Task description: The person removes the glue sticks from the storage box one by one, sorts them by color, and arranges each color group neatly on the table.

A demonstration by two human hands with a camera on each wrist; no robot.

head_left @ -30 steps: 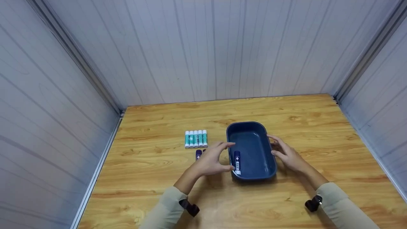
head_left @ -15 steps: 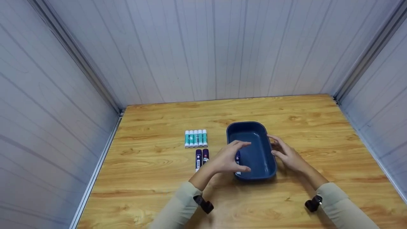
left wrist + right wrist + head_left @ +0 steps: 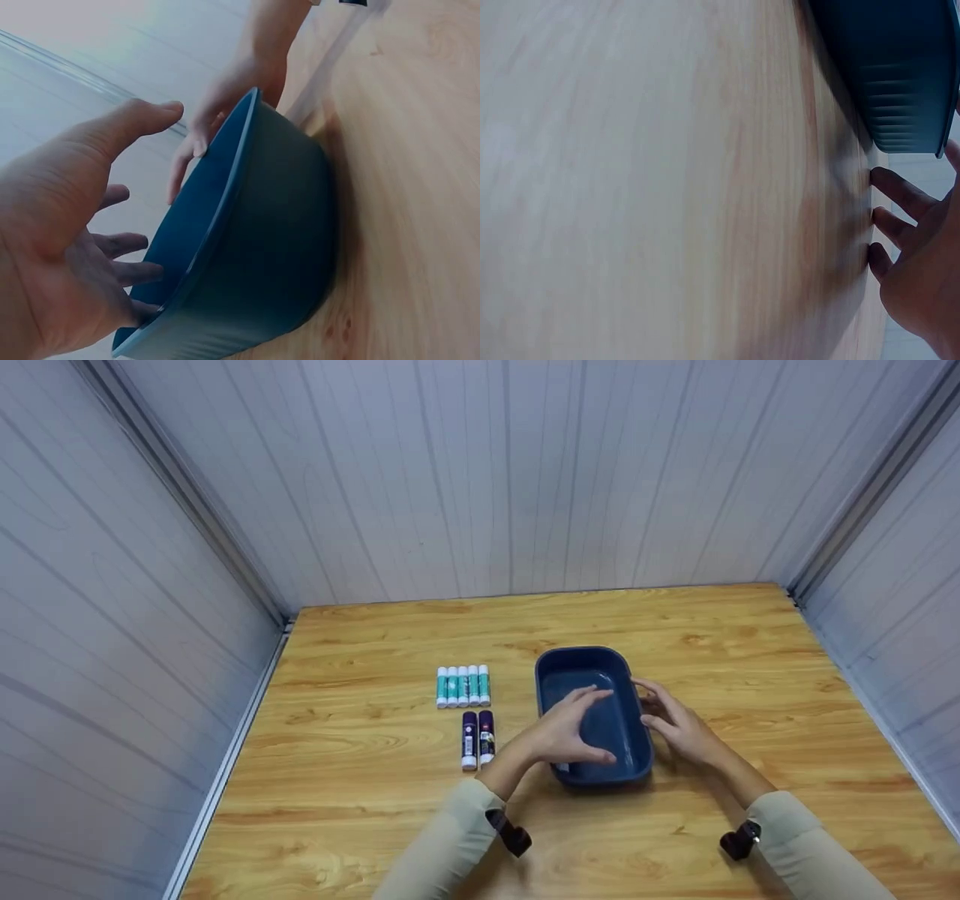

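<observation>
A dark blue tub [image 3: 556, 661] sits on the wooden table [image 3: 375, 780]. My left hand [image 3: 579, 727] reaches over its near left rim into the inside, fingers spread and holding nothing; the left wrist view shows the same hand [image 3: 82, 247] open inside the tub [image 3: 262, 247]. Only the white end of a purple glue stick [image 3: 562, 767] shows in the tub under that hand. My right hand [image 3: 670, 721] rests open against the tub's right side, its fingers [image 3: 900, 196] lying on the table by the tub [image 3: 900, 67].
Left of the tub lies a row of several green glue sticks [image 3: 463, 686], and just in front of them two purple glue sticks [image 3: 478, 739] side by side. Grey panel walls close off the table at the back and both sides.
My left hand has moved right, from the tub's left rim to over its inside, and now covers the stick there. The two purple sticks on the table are uncovered. The right hand has stayed put.
</observation>
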